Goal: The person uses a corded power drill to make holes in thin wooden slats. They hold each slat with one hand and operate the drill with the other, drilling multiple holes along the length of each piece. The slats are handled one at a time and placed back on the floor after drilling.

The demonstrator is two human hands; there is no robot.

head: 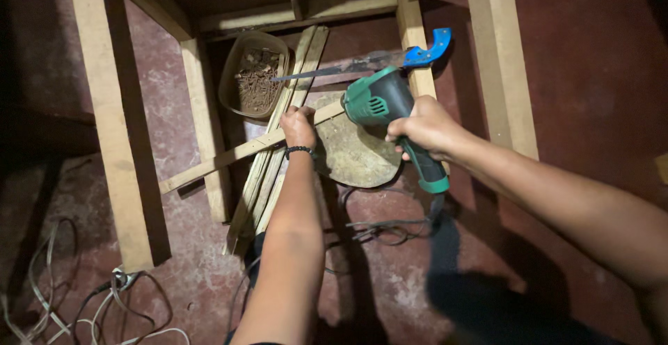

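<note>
The green power tool (pixel 383 101) sits just right of the frame's centre, its teal-tipped handle slanting down toward 5 o'clock and its dark cord (pixel 379 230) trailing onto the floor below. The right hand (pixel 426 128) is wrapped tight around that handle, fingers closed on it. The tool's nose points toward 9 o'clock, at a thin wooden strip (pixel 236 153) that runs on a slant from 8 o'clock up to 2 o'clock. The left hand (pixel 298 126), with a dark band at the wrist, is closed on this strip right where it crosses a bundle of about 3 long slats (pixel 278 132) leaning from 7 o'clock to 1 o'clock. Behind the tool, at 12 o'clock, a handsaw with a blue handle (pixel 428 49) lies across the pale timber frame (pixel 111 129). At 11 o'clock from the left hand, a shallow plastic tub (pixel 229 73) holds rusty nails. Under the tool lies a rounded flat stone-like slab (pixel 355 153), on the reddish floor (pixel 577 73). At 7 o'clock of the frame, loose pale cables (pixel 104 303) coil on the floor.
</note>
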